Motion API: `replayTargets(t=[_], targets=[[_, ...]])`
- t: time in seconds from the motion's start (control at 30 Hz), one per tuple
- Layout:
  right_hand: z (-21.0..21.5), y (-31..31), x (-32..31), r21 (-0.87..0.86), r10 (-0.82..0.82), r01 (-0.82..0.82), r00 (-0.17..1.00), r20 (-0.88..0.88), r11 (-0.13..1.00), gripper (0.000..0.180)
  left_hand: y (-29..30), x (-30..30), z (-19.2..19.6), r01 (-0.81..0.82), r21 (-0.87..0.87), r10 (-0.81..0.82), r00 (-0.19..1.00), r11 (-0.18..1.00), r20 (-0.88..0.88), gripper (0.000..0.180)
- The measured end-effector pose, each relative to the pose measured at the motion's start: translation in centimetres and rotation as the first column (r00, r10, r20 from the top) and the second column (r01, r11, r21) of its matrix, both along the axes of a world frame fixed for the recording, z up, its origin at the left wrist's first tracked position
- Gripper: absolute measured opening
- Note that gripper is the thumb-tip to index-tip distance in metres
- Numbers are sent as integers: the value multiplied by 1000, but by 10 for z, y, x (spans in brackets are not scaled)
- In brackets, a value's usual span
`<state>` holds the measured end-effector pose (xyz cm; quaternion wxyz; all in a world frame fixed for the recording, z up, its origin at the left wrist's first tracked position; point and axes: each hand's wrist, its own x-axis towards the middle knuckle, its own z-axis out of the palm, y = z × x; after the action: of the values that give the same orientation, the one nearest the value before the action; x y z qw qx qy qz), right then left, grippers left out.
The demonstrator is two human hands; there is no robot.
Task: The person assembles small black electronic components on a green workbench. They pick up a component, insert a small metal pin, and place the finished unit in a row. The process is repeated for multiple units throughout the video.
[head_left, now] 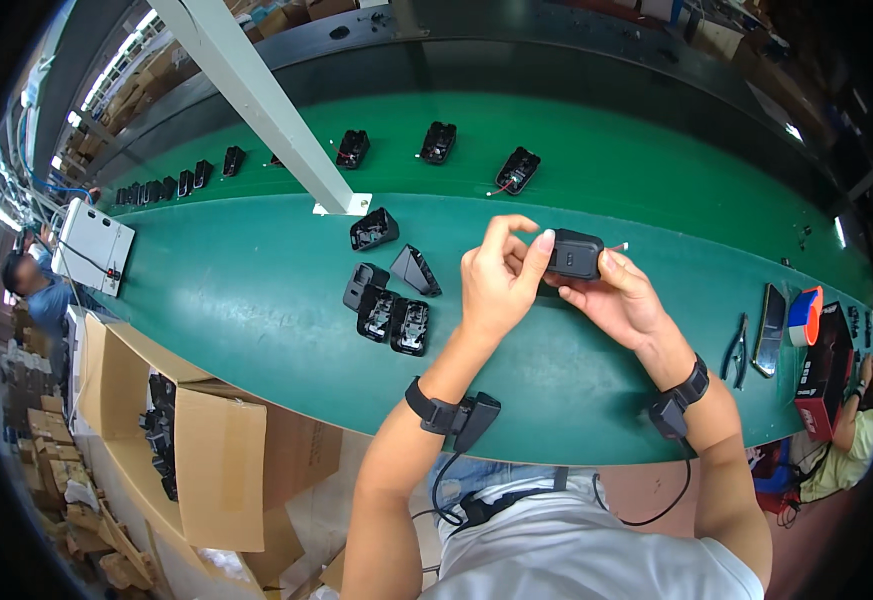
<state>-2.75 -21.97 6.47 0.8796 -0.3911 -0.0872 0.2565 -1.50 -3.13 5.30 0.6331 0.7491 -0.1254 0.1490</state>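
Observation:
Both hands meet at a small black plastic housing point(575, 256), held above the green bench. The thumb of my left hand point(497, 278) presses on its left edge, while the index finger is bent and lifted off it. My right hand point(624, 302) grips the housing at its right side between thumb and fingers. A short wire end point(620, 246) sticks out beside the right thumb. To the left of my hands lie several loose black shells, among them an open shell point(410, 327) with its inside up and a wedge-shaped black piece point(416, 271).
Black housings, one an open case with a red wire point(517, 171), stand along the far green strip point(616, 165). A white post point(266, 100) rises from the bench. Rightward are pliers point(735, 352), a phone point(769, 329), tape point(805, 316) and a box point(824, 370). An open carton point(221, 470) stands left.

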Motion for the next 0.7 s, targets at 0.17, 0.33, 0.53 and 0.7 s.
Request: replayTargets(t=[0.17, 0.33, 0.53, 0.7], targets=[[4, 7, -5, 81, 13, -10, 999, -29, 997, 48, 2, 6, 3, 1, 111, -34, 954, 994, 298, 29], [6, 5, -9, 76, 18, -11, 994, -104, 997, 42, -1, 3, -1, 135, 14, -136, 978, 991, 156, 32], [14, 3, -13, 39, 25, -21, 993, -119, 999, 38, -3, 1, -3, 172, -40, -164, 975, 984, 151, 36], [0, 4, -14, 93, 21, -6, 987, -156, 996, 40, -4, 1, -11, 190, -56, -181, 974, 980, 134, 38]])
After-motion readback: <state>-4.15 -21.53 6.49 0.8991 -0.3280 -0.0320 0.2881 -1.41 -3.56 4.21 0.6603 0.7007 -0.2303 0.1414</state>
